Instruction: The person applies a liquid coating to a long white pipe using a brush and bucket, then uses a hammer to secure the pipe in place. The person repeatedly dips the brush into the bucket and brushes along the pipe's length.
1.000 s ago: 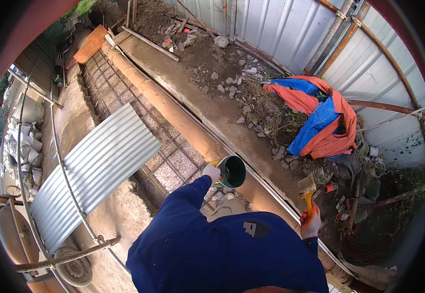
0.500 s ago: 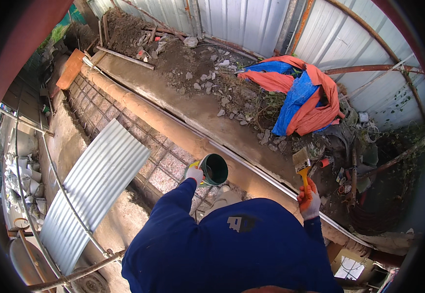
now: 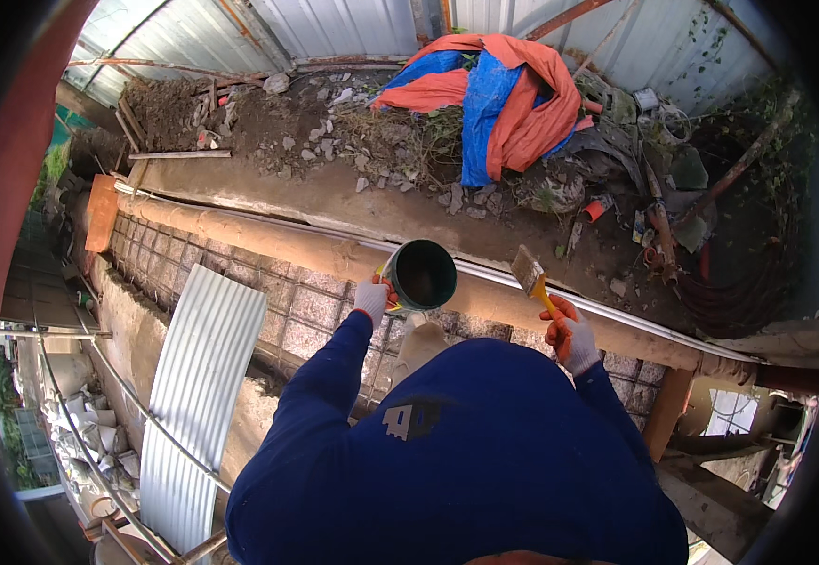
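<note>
- In the head view, grips a dark green bucket [image 3: 440,267] with the left hand [image 3: 375,296], clamped on at the left side.
- Holds the bucket out in front of the body, with the open top facing up and a dark inside; cannot tell the stuff at the bottom.
- With the right hand [image 3: 570,333], holds a paint brush [image 3: 536,282], clamped on the yellow handle.
- Points the hairy end of the brush up and a bit to the left, apart from the bucket.
- Wears white and orange gloves on both hands, and a blue top [image 3: 513,452].
- Has a long orange-brown pipe [image 3: 297,252] running across in front, with thin white pipes [image 3: 494,274] along the far side.
- Has a grid of bars [image 3: 306,303] on the near side of the long pipe, over pale, stony ground.
- To the left, has a wavy grey metal sheet [image 3: 204,386] lying on a slant.
- Farther off, has a crumpled orange and blue sheet [image 3: 527,118] on the dirt, with broken stones [image 3: 313,146] to the left.
- Past all that, has a tall metal fence [image 3: 339,28].
</note>
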Available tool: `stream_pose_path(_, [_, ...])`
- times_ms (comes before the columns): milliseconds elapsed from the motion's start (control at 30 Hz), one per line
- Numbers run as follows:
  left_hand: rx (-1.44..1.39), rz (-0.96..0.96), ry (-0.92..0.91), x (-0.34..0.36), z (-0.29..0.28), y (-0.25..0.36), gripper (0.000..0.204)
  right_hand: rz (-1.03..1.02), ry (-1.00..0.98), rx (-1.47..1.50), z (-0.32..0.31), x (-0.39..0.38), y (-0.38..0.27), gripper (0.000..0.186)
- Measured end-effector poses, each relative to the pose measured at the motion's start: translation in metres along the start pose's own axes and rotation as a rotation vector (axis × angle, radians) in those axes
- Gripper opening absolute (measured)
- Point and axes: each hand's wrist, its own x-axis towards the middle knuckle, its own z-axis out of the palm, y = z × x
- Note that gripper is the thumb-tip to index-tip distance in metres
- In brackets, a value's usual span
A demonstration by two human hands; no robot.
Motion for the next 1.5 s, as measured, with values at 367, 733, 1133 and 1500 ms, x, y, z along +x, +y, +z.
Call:
stream_pose_path(367, [0.161,-0.081,-0.269,-0.069,0.15,0.033,0.016,0.03,-0.162,-0.532,-0.034,-0.03,-0.058,0.045])
stream_pose_path(733, [0.304,-0.165,-0.409,-0.084,0.2,0.01,0.018,0.082,-0.035,-0.672,-0.057,-0.054,-0.019,0.035])
stream_pose_path(1133, [0.449,-0.117,-0.566,-0.111,0.193,0.012,0.018,-0.103,-0.122,-1.455,0.015,0.007,0.012,0.029])
stream_pose_path(1500, [0.555,-0.165,-0.855,-0.068,0.107,0.029,0.006,0.118,0.115,-1.621,0.137,0.008,0.094,0.028])
